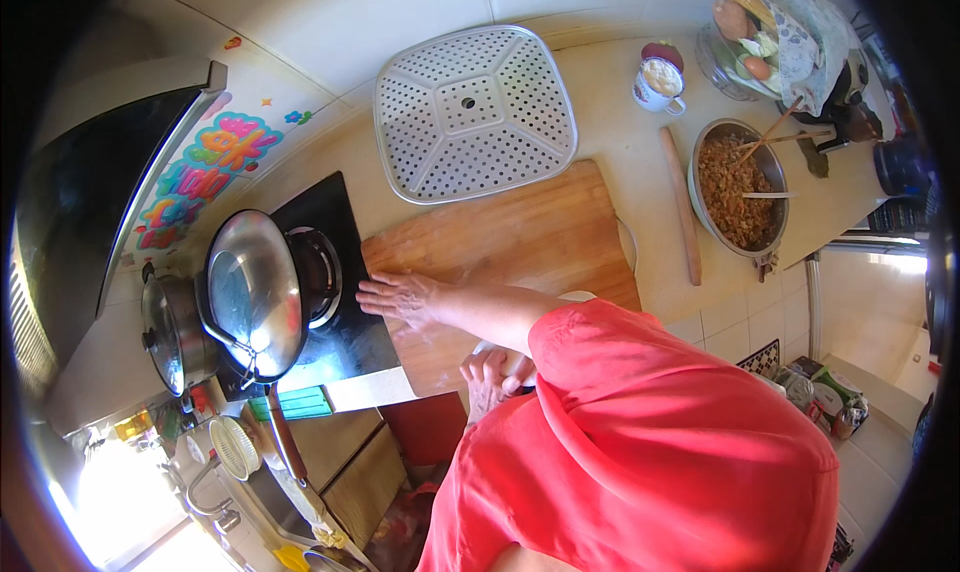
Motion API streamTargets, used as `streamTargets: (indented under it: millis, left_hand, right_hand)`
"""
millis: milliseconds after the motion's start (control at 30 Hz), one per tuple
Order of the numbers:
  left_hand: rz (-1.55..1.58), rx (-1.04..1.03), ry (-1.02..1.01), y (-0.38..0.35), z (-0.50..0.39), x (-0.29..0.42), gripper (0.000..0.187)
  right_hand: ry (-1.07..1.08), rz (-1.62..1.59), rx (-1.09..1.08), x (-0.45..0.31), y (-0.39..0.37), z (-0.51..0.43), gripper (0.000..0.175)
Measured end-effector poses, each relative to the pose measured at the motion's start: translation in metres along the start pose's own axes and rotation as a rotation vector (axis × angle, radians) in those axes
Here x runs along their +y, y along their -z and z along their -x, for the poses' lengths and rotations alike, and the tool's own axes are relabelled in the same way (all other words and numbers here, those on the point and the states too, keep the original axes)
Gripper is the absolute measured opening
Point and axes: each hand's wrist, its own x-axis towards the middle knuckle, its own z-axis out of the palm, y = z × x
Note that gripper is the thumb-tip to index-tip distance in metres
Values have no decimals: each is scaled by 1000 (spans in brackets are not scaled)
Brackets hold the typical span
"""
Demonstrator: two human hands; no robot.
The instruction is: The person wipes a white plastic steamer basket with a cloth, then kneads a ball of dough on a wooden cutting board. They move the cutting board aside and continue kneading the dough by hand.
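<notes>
My right hand (401,300) lies palm down with its fingers apart at the left edge of a floured wooden cutting board (517,227). The fingertips reach past that edge, over the black cooktop (326,354). Below my right forearm, my left hand (491,377) is curled around a whitish lump (519,363), possibly dough. The arm and red sleeve cover most of the lump. Another rounded white edge (579,296) shows above the sleeve; whether it belongs to the same thing is unclear.
Behind the board lies a perforated metal steamer tray (480,126). To the right are a wooden rolling pin (681,204), a bowl of chopped filling (731,197) with chopsticks and a mug (651,96). A lidded wok (255,294) and pot (169,332) stand left.
</notes>
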Motion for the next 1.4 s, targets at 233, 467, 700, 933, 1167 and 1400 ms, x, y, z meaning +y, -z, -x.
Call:
streamTargets:
  millis: [233, 467, 700, 933, 1167, 1400]
  left_hand:
    - [75, -11, 84, 1, -7, 0, 53]
    - [136, -162, 267, 9, -31, -6, 77]
    - [610, -283, 764, -6, -78, -37, 58]
    - [1206, -267, 1251, -29, -78, -21, 75]
    - [728, -51, 857, 4, -71, -19, 98]
    - [180, -25, 265, 35, -38, -25, 103]
  right_hand:
    - [-479, -156, 121, 67, 22, 125, 85]
    - [-952, -115, 215, 83, 37, 339, 75]
    - [-1224, -309, 645, 33, 36, 341, 40]
    - [-1091, -446, 604, 41, 28, 233, 31]
    - [-924, -1006, 668, 7, 109, 153, 26]
    - [-165, -267, 697, -50, 99, 184, 20]
